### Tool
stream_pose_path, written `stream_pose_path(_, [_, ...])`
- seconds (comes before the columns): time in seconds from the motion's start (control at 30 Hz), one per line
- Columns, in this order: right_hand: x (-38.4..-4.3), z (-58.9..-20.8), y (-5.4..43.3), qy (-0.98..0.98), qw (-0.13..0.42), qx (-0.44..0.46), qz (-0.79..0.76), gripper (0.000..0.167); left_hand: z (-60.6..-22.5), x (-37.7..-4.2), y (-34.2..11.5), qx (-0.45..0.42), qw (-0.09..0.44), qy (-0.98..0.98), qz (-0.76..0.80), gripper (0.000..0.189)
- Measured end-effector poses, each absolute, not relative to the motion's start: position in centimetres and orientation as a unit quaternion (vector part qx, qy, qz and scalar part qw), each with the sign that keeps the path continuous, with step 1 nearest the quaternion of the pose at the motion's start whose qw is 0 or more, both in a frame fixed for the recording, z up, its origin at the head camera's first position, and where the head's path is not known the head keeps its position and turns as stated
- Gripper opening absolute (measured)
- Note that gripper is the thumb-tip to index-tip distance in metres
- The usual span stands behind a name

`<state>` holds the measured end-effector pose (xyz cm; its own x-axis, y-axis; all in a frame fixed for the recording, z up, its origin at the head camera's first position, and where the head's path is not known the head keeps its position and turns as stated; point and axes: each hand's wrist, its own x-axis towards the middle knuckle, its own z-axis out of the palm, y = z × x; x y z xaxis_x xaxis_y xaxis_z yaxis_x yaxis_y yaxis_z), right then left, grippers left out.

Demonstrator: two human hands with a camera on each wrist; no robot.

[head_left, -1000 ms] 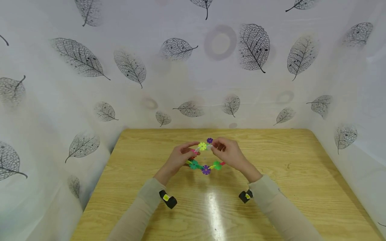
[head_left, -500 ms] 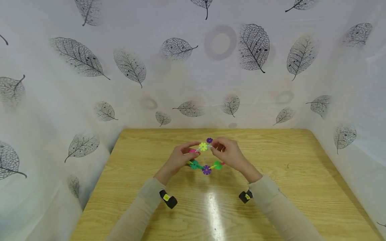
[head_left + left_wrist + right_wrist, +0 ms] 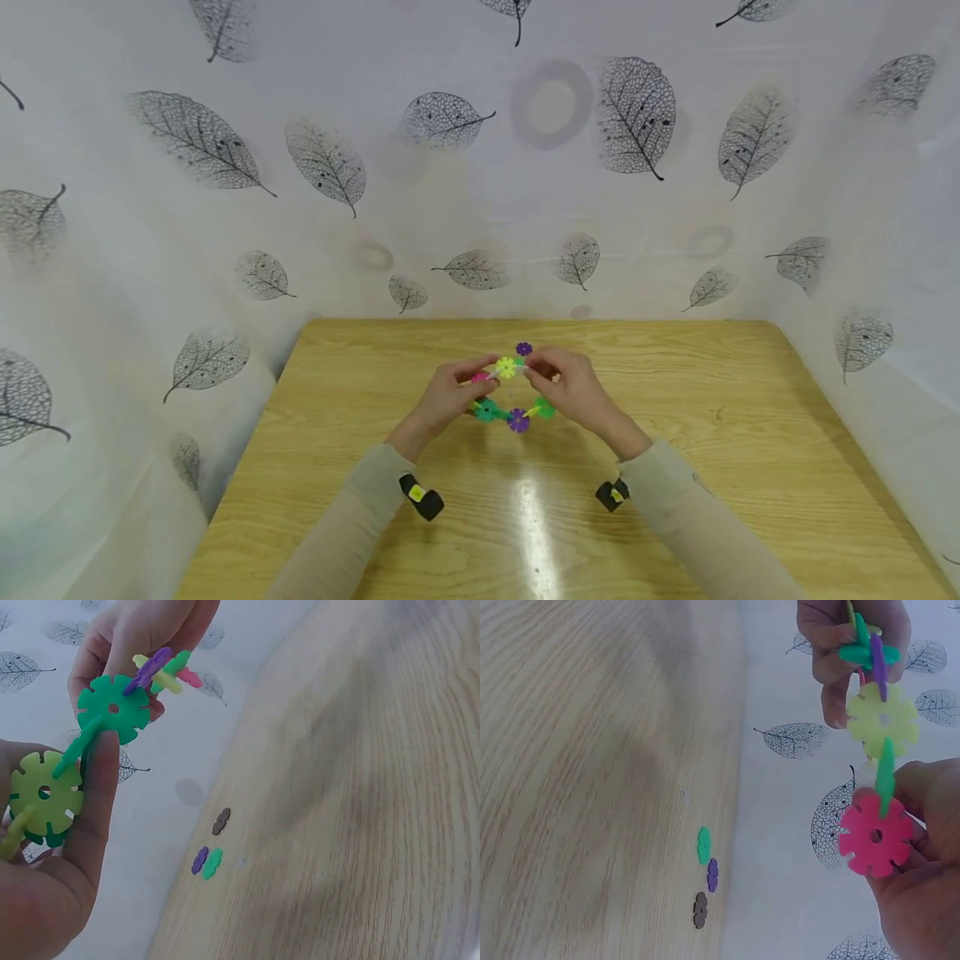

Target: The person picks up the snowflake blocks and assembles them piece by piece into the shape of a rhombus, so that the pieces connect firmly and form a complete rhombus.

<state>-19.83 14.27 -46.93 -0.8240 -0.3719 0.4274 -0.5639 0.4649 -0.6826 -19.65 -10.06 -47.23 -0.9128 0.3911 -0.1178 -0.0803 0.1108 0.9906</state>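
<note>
Both hands hold a looped chain of notched plastic snowflake discs above the table. In the head view my left hand [image 3: 438, 402] grips its left side, by a pink disc [image 3: 480, 378] and a teal disc [image 3: 487, 410]. My right hand [image 3: 576, 390] pinches the right side; its fingers hide part of the chain there. Between the fingertips shows a yellow disc [image 3: 506, 367]; a purple disc [image 3: 518, 420] hangs lowest. The left wrist view has a yellow-green disc [image 3: 45, 793] in the left hand. A red-pink disc [image 3: 876, 835] is pinched by the right hand in the right wrist view.
Three loose discs lie on the wooden table [image 3: 337, 500] beyond the hands: brown [image 3: 221, 821], purple [image 3: 199, 860] and green [image 3: 213, 864]. A white leaf-patterned curtain [image 3: 450, 200] surrounds the table's back and sides. Each sleeve cuff carries a black wrist camera [image 3: 422, 497].
The lower part of the chain has shifted slightly right. My right hand has dipped a little, and a green disc behind it shows more clearly. Both hands keep their hold.
</note>
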Motion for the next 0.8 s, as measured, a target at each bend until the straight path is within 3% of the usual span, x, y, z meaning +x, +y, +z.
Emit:
stream_pose_path(0.4, [-19.8,-47.2,13.7,-0.839,0.137,0.274,0.449,0.009,-47.1,-19.6,-9.8,0.091,0.169,0.714,0.673,0.047])
stream_pose_path(0.8, [-19.8,-47.2,13.8,-0.849,0.098,0.257,0.451,0.010,-48.4,-19.7,-10.2,0.152,0.201,0.714,0.653,0.057])
